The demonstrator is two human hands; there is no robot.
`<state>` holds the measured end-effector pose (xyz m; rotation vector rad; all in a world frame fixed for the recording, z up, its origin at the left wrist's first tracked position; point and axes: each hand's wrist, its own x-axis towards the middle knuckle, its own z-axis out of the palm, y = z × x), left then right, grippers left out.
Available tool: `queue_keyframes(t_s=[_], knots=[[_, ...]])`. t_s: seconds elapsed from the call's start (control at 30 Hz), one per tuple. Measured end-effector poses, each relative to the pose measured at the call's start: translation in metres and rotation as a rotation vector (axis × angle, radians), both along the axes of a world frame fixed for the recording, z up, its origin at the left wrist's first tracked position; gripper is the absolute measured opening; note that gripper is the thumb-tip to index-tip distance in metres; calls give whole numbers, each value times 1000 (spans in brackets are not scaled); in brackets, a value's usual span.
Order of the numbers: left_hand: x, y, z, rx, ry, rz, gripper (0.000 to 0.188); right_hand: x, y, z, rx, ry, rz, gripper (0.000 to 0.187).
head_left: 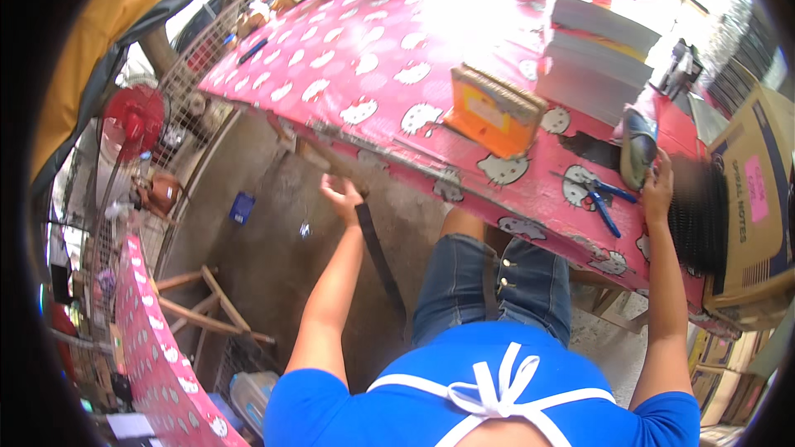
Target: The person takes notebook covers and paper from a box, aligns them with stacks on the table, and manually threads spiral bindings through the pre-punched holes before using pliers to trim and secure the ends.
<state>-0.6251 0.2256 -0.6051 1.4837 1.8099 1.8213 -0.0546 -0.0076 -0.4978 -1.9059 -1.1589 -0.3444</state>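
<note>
My left hand (341, 197) is loosely open, off the worktop (383, 131); my right hand (659, 186) touches the dark, elongated object (637, 147) on it, whether gripping I can't tell. Best steer clear of the blue-handled pliers (607, 217).

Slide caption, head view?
Right hand at an elongated grey-green object near blue-handled pliers on pink patterned tablecloth; left hand open over grey floor.

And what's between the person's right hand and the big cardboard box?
In the head view, a black, ridged pile lies between the right hand and the cardboard box. Its upper part is blurred.
</note>
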Motion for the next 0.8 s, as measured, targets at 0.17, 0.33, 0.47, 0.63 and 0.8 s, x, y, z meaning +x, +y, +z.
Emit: queue_keyframes(t_s=[0.17, 0.33, 0.47, 0.63, 0.8], knots=[[65, 18, 146, 163, -193, -259, 48, -18, 5, 12, 119, 10, 31, 64], [108, 69, 155, -235, 509, -193, 62, -29, 5, 17, 127, 64, 63, 59], [119, 80, 124, -560, 915, -170, 68, -32, 6, 12, 119, 85, 91, 57], [127, 69, 140, -604, 924, -233, 70, -31, 3, 11, 48, 181, 71, 56], [132, 68, 142, -572, 898, -243, 72, -33, 4, 13, 58, 246, 45, 61]])
